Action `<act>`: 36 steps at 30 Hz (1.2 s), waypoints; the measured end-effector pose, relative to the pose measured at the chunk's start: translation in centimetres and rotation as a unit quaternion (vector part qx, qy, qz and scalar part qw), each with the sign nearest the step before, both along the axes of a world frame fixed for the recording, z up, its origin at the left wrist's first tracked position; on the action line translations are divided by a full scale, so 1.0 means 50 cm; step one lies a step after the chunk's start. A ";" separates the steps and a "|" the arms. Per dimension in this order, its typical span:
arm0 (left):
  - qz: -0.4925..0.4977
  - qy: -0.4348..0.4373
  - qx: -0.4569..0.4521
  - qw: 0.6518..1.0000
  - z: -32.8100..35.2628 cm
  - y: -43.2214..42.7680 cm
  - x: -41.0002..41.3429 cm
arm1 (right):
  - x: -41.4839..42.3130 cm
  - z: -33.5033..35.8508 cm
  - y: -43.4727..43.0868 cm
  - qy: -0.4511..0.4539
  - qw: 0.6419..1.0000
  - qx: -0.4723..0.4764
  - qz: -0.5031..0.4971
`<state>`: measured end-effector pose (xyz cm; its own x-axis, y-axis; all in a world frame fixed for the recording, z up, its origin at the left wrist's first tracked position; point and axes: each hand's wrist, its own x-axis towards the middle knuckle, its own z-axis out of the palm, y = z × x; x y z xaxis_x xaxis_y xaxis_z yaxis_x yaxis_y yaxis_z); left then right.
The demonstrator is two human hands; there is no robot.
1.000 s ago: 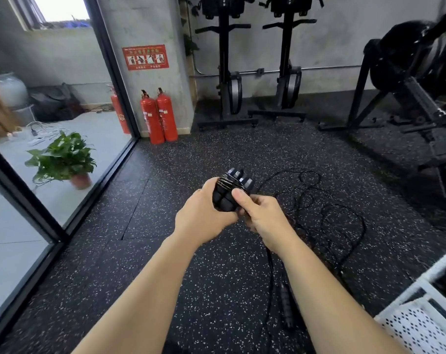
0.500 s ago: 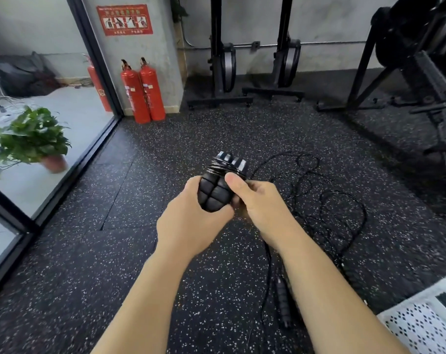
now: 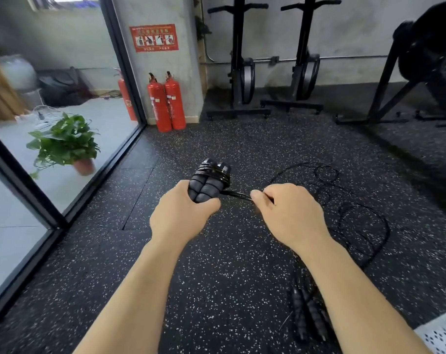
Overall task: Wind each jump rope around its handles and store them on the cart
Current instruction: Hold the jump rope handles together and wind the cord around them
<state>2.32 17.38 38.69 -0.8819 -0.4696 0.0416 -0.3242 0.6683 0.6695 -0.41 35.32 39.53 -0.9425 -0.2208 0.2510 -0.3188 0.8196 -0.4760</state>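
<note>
The left hand grips the paired handles upright, black cord wound round their tops, while the right hand pinches the cord's free end — pulled sideways, taut. Another jump rope (unwound) sprawls on the speckled floor, its handles beside the white cart at the bottom right corner.

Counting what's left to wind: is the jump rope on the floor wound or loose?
Loose: the floor rope sprawls in open loops; its handles lie bare.

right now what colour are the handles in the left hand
Black handles, wrapped in black rope; clearest in the head view.
</note>
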 end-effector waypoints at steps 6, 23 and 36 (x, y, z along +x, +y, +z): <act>-0.026 -0.013 -0.043 0.999 0.012 0.001 0.009 | 0.033 0.053 0.004 0.084 0.993 0.064 0.054; -0.295 -0.023 -0.368 0.881 0.057 0.107 0.040 | 0.009 0.073 0.057 0.156 0.982 0.096 0.044; -0.372 0.021 -0.342 0.863 0.056 0.120 0.058 | -0.025 0.038 0.094 0.007 0.998 -0.028 0.049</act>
<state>5.23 23.36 41.48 -0.9200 0.3719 0.1236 0.3787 0.9248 0.0362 -1.65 40.03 41.45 -0.9129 -0.2979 0.2790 -0.4041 0.7564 -0.5144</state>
